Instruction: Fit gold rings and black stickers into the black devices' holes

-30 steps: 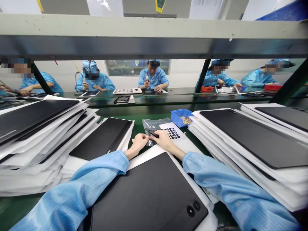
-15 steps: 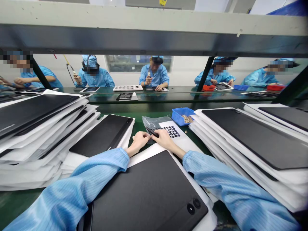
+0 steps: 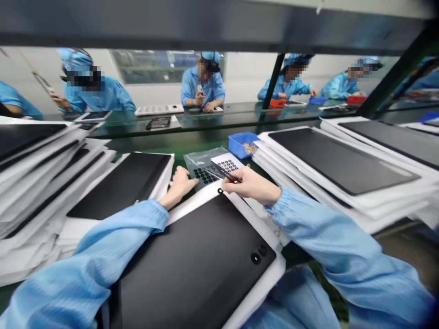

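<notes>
My right hand (image 3: 253, 183) is closed around dark tweezers (image 3: 229, 176), which point up and left. At its fingertips shows a small black ring (image 3: 220, 190) with a pale centre, above the top corner of a large dark tablet back panel (image 3: 202, 260). That panel lies on white sheeting in front of me and has two round camera rings (image 3: 255, 258) near its right corner. My left hand (image 3: 180, 185) is beside a clear bag (image 3: 204, 160), its thumb apart from the fingers and nothing visible in it. Sheets of black rings (image 3: 226, 164) lie in and on the bag.
A blue bin (image 3: 243, 144) of small tan pieces stands behind the right stack. Panels interleaved with white sheets are stacked at left (image 3: 37, 183) and right (image 3: 343, 160). Another panel (image 3: 123, 185) lies left of my hand. Co-workers (image 3: 203, 84) sit across the bench under a shelf (image 3: 171, 27).
My hands have moved apart: the right came back toward the panel with the tweezers and a black ring, the left drew away leftward. The camera view has turned and tilted.
</notes>
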A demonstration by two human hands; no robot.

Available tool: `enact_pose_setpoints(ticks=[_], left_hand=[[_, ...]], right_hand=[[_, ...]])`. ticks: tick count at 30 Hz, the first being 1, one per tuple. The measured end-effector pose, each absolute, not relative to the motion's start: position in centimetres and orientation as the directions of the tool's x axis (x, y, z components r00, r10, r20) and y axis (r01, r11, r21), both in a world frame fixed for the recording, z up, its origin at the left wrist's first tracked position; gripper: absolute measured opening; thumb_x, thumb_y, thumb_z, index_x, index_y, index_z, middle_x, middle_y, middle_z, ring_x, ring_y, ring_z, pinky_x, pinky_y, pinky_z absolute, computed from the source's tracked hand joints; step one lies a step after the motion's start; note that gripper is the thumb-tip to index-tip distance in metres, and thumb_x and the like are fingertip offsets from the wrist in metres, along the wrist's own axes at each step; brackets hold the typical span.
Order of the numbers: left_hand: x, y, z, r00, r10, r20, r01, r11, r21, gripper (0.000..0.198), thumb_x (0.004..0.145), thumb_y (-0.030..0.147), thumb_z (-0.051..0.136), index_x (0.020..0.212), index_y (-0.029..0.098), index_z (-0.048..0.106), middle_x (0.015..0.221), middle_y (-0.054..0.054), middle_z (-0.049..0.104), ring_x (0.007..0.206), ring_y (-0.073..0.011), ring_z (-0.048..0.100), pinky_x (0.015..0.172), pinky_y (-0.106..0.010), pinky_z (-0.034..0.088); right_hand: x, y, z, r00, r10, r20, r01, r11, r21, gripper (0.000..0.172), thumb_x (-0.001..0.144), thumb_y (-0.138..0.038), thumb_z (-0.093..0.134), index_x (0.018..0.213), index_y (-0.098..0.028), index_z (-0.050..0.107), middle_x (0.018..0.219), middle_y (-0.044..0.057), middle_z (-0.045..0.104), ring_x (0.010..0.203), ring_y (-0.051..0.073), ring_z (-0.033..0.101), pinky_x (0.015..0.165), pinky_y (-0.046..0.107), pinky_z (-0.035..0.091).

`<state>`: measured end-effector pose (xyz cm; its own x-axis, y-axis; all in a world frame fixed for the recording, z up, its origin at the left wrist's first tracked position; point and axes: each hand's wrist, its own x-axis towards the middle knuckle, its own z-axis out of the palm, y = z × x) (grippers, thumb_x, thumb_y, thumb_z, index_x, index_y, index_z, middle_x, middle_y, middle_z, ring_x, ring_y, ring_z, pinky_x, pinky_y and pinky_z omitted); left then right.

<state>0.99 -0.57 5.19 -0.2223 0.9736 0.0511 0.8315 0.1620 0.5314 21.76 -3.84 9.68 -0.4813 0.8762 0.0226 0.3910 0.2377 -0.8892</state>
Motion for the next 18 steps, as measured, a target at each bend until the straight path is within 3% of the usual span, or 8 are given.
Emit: enact_pose_setpoints(ticks=[2, 4, 6, 8, 11, 18], left_hand=[[1.5, -2.3, 7.0, -0.115, 0.990, 0.076, 0.846, 0.058, 0.530, 0.022, 0.084, 0.026, 0.060, 0.099, 0.016, 0.048, 0.097, -0.004, 0.057, 0.089, -0.0177, 0.055, 0.075, -0.027, 0.041], [2.4, -4.8, 8.8, 0.096, 0.993, 0.070, 0.832, -0.119, 0.543, 0.014, 0.081, 0.027, 0.062, 0.084, 0.019, 0.051, 0.084, 0.002, 0.057, 0.080, -0.0138, 0.054, 0.069, -0.023, 0.039], [3.5, -7.8, 9.9, 0.469, 0.868, 0.163, 0.677, -0.472, 0.564, 0.013, 0.082, 0.028, 0.059, 0.074, 0.018, 0.054, 0.075, 0.003, 0.056, 0.072, -0.0130, 0.052, 0.068, -0.023, 0.038], [4.6, -10.5, 9.9, 0.676, 0.724, 0.140, 0.534, -0.612, 0.584, 0.014, 0.087, 0.027, 0.052, 0.076, 0.019, 0.055, 0.077, 0.003, 0.057, 0.074, -0.0131, 0.051, 0.068, -0.023, 0.038], [5.7, -12.9, 8.5, 0.779, 0.623, 0.073, 0.453, -0.639, 0.622, 0.013, 0.089, 0.019, 0.048, 0.077, 0.019, 0.054, 0.079, 0.002, 0.056, 0.078, -0.0130, 0.050, 0.068, -0.023, 0.037], [6.2, -12.6, 6.8, 0.788, 0.613, 0.060, 0.439, -0.627, 0.644, 0.015, 0.091, 0.018, 0.046, 0.078, 0.019, 0.052, 0.080, 0.000, 0.053, 0.081, -0.0147, 0.045, 0.071, -0.026, 0.036]], right_hand=[[23.9, -7.3, 9.6, -0.483, 0.876, -0.019, 0.404, 0.203, -0.892, 0.010, 0.068, -0.024, 0.061, 0.063, -0.015, 0.064, 0.055, -0.002, 0.054, 0.047, 0.008, 0.042, 0.045, 0.021, 0.032], [25.9, -10.5, 9.2, -0.456, 0.887, -0.069, 0.432, 0.153, -0.889, 0.010, 0.069, -0.024, 0.061, 0.065, -0.016, 0.065, 0.057, -0.001, 0.057, 0.050, 0.009, 0.047, 0.047, 0.021, 0.036], [27.4, -12.9, 8.5, -0.416, 0.894, -0.167, 0.459, 0.048, -0.887, 0.011, 0.072, -0.025, 0.060, 0.067, -0.016, 0.064, 0.053, -0.003, 0.054, 0.045, 0.008, 0.046, 0.044, 0.020, 0.036], [28.2, -14.5, 7.8, -0.387, 0.881, -0.271, 0.460, -0.070, -0.885, 0.010, 0.074, -0.024, 0.059, 0.070, -0.016, 0.062, 0.046, -0.005, 0.049, 0.037, 0.006, 0.042, 0.039, 0.018, 0.034], [28.5, -15.4, 7.3, -0.345, 0.876, -0.337, 0.440, -0.167, -0.882, 0.007, 0.074, -0.020, 0.057, 0.071, -0.015, 0.059, 0.041, -0.008, 0.044, 0.032, 0.004, 0.039, 0.036, 0.015, 0.031], [28.2, -15.0, 7.2, -0.297, 0.890, -0.346, 0.439, -0.195, -0.877, 0.006, 0.071, -0.012, 0.054, 0.068, -0.016, 0.057, 0.035, -0.009, 0.043, 0.031, 0.003, 0.039, 0.036, 0.012, 0.031]])
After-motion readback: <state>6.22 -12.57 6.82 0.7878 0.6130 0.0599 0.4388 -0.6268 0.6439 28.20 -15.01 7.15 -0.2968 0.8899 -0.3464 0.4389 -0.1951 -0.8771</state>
